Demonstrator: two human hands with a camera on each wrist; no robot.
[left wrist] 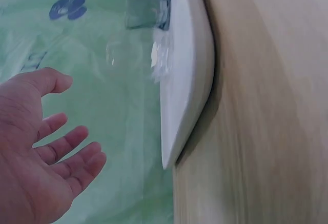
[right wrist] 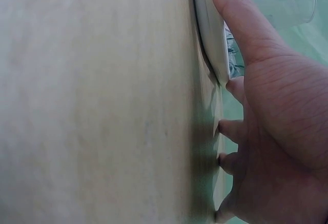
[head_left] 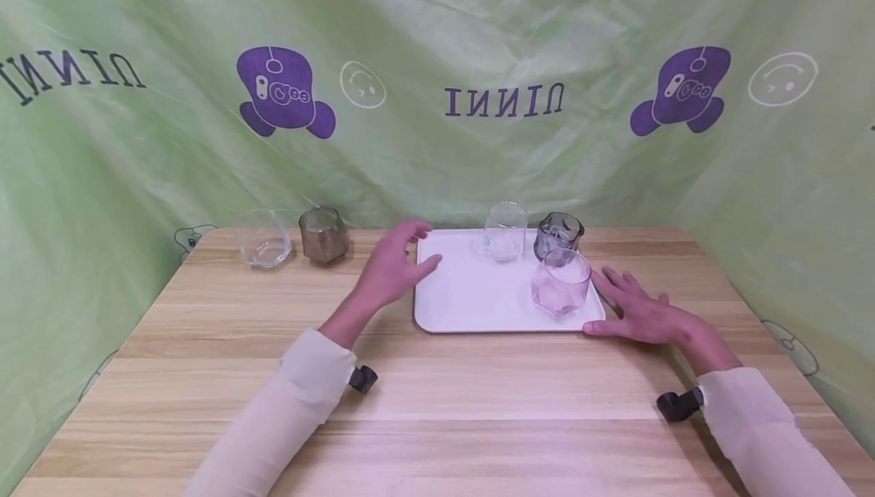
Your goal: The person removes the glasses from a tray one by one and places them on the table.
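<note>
A white tray [head_left: 472, 292] lies on the table and carries three glasses near its right side. One is a clear glass [head_left: 505, 235] at the back, one a smoky grey glass [head_left: 559, 235], and the third a pinkish clear glass [head_left: 560, 284] in front. My left hand [head_left: 395, 265] hovers at the tray's left edge, fingers loosely bent and holding nothing; the left wrist view shows that hand [left wrist: 46, 147] apart from the tray. With its thumb on the front right corner of the tray, my right hand [head_left: 642, 314] spreads its fingertips on the table beside it.
On the left, off the tray, stand a clear glass [head_left: 265, 242] and a brown glass [head_left: 324, 236]. The wooden table [head_left: 478, 413] meets a green printed curtain [head_left: 437, 163] at the back and sides.
</note>
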